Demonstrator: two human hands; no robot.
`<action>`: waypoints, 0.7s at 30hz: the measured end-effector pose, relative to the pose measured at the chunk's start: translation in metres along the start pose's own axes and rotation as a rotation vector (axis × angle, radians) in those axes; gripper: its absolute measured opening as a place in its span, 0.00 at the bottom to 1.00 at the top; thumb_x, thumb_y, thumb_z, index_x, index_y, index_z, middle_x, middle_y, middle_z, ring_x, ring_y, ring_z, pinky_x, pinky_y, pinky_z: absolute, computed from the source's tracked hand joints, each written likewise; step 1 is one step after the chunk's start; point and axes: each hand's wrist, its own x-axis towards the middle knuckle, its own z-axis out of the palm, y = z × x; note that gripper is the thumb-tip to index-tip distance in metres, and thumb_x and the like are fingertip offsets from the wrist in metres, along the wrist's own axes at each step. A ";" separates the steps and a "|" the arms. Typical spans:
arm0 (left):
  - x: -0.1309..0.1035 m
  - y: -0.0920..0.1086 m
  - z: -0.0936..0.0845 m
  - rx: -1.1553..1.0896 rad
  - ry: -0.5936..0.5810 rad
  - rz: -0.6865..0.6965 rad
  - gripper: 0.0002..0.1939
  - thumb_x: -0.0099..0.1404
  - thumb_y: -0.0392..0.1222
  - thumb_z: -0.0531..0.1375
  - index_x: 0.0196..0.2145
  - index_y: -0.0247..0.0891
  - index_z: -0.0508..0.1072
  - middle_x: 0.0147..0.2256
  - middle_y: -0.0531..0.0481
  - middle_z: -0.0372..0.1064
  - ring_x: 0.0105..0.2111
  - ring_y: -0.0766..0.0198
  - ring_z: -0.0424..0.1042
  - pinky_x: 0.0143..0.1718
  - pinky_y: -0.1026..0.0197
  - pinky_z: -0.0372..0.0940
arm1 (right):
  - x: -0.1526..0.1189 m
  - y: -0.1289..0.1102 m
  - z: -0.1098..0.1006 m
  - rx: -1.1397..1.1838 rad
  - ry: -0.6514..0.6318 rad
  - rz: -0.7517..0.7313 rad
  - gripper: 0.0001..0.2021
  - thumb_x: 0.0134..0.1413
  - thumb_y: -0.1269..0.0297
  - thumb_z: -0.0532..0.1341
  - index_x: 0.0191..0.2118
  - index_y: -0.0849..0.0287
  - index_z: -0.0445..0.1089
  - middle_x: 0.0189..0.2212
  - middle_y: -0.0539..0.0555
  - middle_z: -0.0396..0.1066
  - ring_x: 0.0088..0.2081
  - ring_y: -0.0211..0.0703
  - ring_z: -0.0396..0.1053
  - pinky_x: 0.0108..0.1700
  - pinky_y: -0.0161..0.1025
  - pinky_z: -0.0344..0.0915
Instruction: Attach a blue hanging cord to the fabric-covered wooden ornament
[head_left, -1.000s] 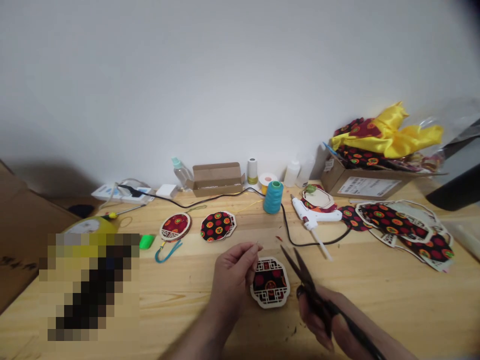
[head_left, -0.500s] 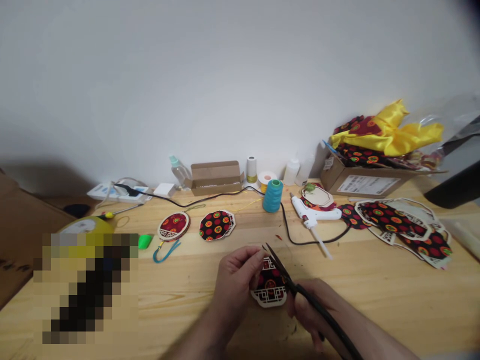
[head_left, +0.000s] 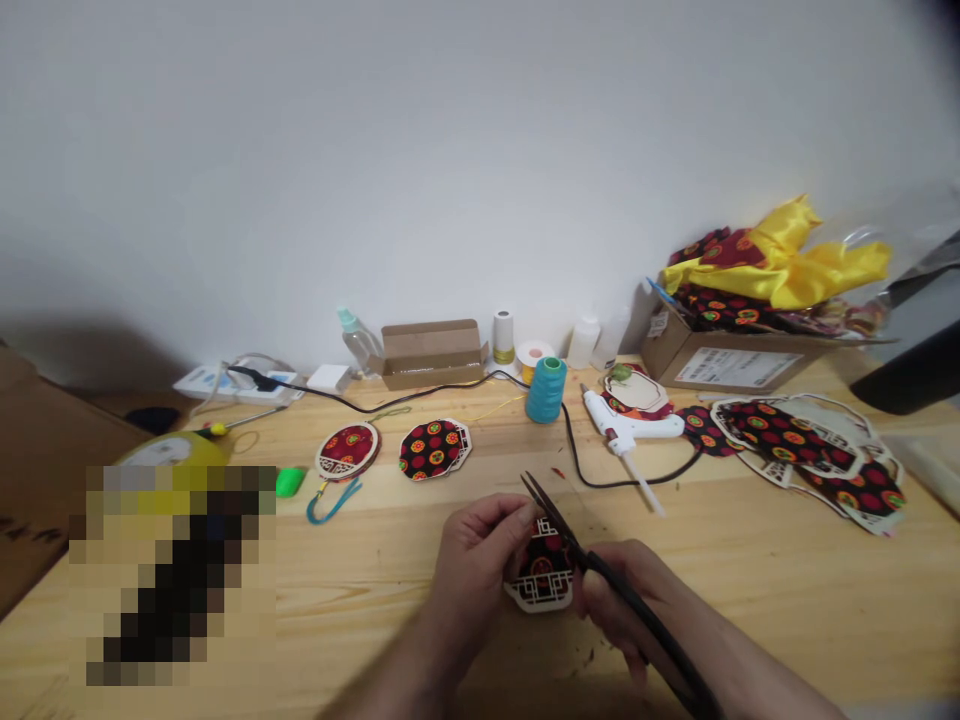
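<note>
My left hand [head_left: 484, 550] pinches the upper left edge of a small wooden lattice-framed ornament [head_left: 541, 592] backed with dark patterned fabric. My right hand [head_left: 626, 605] grips a pair of black scissors [head_left: 561, 522]. Their blades lie slightly apart along the ornament's upper right edge, with the tips beyond its top. Part of the ornament is hidden behind my left fingers and the scissors. Farther back are an octagonal fabric ornament [head_left: 433, 449] and a round one [head_left: 349, 452] with a blue cord loop [head_left: 334, 502].
A white glue gun [head_left: 630, 428] lies with its black cable across the table. Behind it stand a teal thread cone [head_left: 546, 390] and an open cardboard box [head_left: 433, 355]. A fabric-filled carton [head_left: 731, 362] and stacked frames [head_left: 814, 455] sit right. A green object [head_left: 289, 482] lies left.
The scissor blades have opened a little, and their tips have shifted slightly up and left. Both hands stay nearly in place around the ornament.
</note>
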 end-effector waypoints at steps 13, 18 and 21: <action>0.000 -0.003 -0.001 -0.021 0.008 -0.013 0.08 0.54 0.44 0.63 0.26 0.35 0.75 0.15 0.57 0.59 0.16 0.75 0.50 0.18 0.69 0.45 | 0.004 -0.016 -0.002 -0.044 0.002 -0.078 0.18 0.52 0.48 0.55 0.25 0.60 0.60 0.17 0.43 0.49 0.19 0.30 0.50 0.19 0.27 0.51; 0.000 -0.002 0.000 -0.016 0.005 0.011 0.07 0.55 0.42 0.63 0.26 0.36 0.76 0.15 0.57 0.58 0.16 0.75 0.50 0.17 0.70 0.45 | 0.004 -0.010 -0.003 -0.019 0.007 -0.082 0.20 0.52 0.46 0.54 0.24 0.60 0.59 0.16 0.43 0.48 0.19 0.30 0.49 0.20 0.28 0.49; 0.000 0.001 0.002 0.020 -0.009 0.066 0.07 0.56 0.41 0.62 0.24 0.36 0.75 0.18 0.57 0.57 0.15 0.76 0.50 0.16 0.70 0.44 | 0.004 -0.007 -0.003 0.007 -0.010 -0.084 0.21 0.52 0.46 0.54 0.24 0.60 0.58 0.15 0.43 0.48 0.18 0.29 0.47 0.18 0.28 0.47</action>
